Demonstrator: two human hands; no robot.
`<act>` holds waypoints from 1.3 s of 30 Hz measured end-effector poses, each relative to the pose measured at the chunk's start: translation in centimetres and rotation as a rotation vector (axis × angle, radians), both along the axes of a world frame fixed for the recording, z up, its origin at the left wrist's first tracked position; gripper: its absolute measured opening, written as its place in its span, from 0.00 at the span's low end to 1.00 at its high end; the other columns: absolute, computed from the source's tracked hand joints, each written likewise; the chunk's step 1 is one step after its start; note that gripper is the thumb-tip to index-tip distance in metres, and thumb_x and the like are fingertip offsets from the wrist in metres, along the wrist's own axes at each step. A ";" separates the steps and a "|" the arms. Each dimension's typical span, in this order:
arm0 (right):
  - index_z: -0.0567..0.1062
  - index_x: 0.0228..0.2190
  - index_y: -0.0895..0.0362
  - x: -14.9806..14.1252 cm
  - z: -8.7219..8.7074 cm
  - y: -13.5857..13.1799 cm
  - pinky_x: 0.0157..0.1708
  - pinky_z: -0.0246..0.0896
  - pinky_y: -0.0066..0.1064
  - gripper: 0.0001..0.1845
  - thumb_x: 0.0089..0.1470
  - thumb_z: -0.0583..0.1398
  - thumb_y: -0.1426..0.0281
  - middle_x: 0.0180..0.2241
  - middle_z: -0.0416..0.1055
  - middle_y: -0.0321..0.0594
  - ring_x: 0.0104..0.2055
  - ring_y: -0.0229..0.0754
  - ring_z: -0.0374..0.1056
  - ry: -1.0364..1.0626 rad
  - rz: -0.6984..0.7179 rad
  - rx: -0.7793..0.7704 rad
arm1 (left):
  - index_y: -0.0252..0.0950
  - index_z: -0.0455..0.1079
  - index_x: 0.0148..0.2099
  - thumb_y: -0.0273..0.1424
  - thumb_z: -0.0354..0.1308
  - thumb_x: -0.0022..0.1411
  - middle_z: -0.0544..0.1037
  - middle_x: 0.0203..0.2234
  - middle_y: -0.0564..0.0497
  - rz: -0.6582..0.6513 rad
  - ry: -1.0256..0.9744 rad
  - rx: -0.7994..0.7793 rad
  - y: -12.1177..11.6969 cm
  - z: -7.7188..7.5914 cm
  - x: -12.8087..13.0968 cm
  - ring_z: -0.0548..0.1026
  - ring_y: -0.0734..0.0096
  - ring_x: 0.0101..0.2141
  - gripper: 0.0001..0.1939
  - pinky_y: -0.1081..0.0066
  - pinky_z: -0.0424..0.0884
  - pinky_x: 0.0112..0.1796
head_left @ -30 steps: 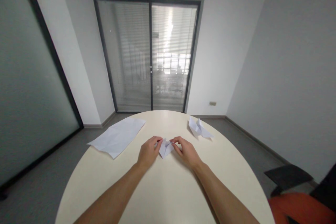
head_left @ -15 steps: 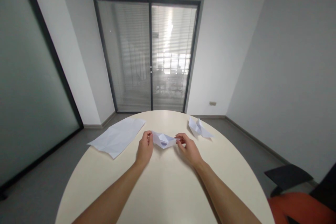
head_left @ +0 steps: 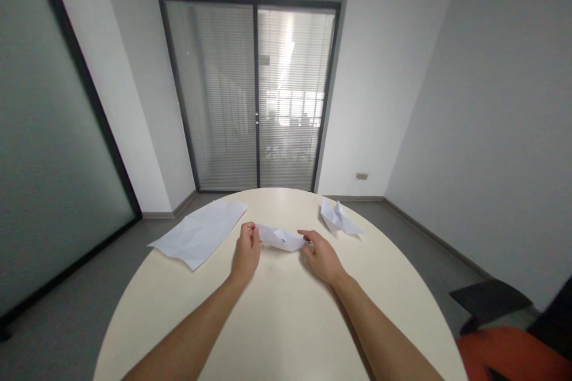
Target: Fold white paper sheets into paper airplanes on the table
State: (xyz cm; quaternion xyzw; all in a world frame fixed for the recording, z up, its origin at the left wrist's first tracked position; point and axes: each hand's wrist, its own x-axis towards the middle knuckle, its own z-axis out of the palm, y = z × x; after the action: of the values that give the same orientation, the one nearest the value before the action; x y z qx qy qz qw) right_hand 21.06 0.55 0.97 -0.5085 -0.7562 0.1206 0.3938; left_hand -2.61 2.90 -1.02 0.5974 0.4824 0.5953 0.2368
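Now a folded white paper piece (head_left: pixel 279 238) is held stretched between both hands, just above the round cream table (head_left: pixel 286 321), near its far middle. One end is pinched shut between thumb and fingers of the left hand (head_left: pixel 247 252); the other end is gripped the same way by the right hand (head_left: pixel 320 253), with nothing else held in either. The long axis of the piece is seen to run left to right across the view, its narrow ends pointing outward into each pinch, and a small raised peak is carried in the middle (a boat-like form, it seems, though the folds are too small to be read for certain).

Trouble could be caused by the outward pull itself: if the ends are drawn apart too hard, thin paper may be torn at the centre creases. If the pull is uneven, the shape could be skewed, or one end slipped from its pinch.

A creased flat sheet (head_left: pixel 199 233) is left lying to the left, and another folded paper shape (head_left: pixel 338 218) rests to the right, both well apart from the hands.
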 end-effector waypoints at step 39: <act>0.76 0.41 0.54 -1.8 1.2 -1.0 0.32 0.61 0.28 0.14 0.62 0.57 0.58 0.31 0.74 0.37 0.33 0.40 0.68 0.188 0.201 -0.101 | 0.40 0.61 0.56 0.33 0.60 0.61 0.81 0.43 0.47 -0.182 0.174 -0.032 -2.4 1.7 1.3 0.79 0.62 0.44 0.22 0.65 0.71 0.45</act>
State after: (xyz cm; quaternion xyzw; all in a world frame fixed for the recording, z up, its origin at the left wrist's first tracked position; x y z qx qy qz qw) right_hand 19.26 -0.50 2.17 -0.4358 -0.7560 0.2445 0.4228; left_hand -1.32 0.53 0.64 0.6844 0.4542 0.5094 0.2565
